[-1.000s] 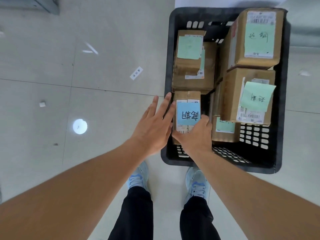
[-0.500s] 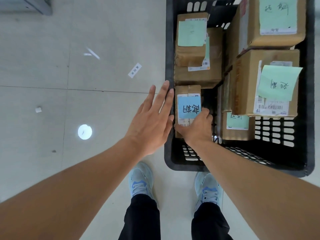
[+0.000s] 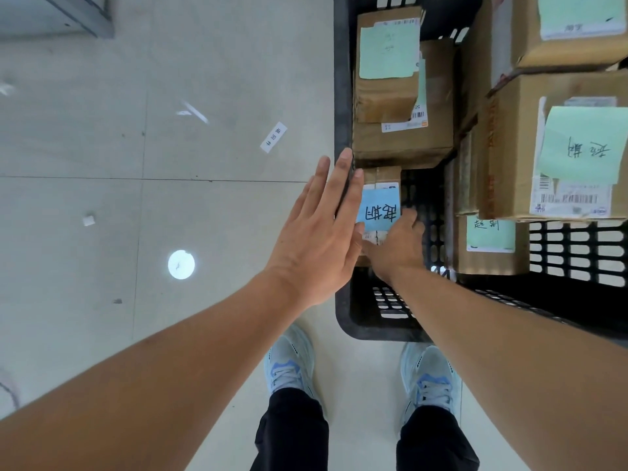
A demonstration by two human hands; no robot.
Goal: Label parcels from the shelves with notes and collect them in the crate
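- Since the earlier frames, the small parcel [image 3: 380, 212] with the blue note [image 3: 378, 209] sits lower inside the crate [image 3: 343, 96], and the crate fills more of the view toward the right edge.
- Right hand [image 3: 396, 248]: reaches into the near left corner of the crate; its fingers are curled onto the near end of the small parcel and grip it.
- Left hand [image 3: 319, 232]: flat, fingers straight and close together, holding nothing. It lies along the crate's left wall, at the wall's outer face; the fingertips reach just past the small parcel's far end.
- Small parcel: a narrow brown carton standing against the crate's left wall, blue note with dark handwriting on its upper face.
- Crate: black, slotted plastic, standing on the pale tiled floor [image 3: 170, 79].
- Other contents: a carton with a green note [image 3: 389, 51] lies on a wider carton [image 3: 407, 137] just beyond the small parcel; to the right, a large carton [image 3: 509, 147] carries a second handwritten green note [image 3: 582, 144] and a barcode label; a lower carton [image 3: 489, 246] with a green note sits under its near edge.
- Floor: a white paper strip [image 3: 273, 137] lies to the left of the crate, well apart from it.
- Two light blue shoes [image 3: 430, 379] stand just in front of the crate.
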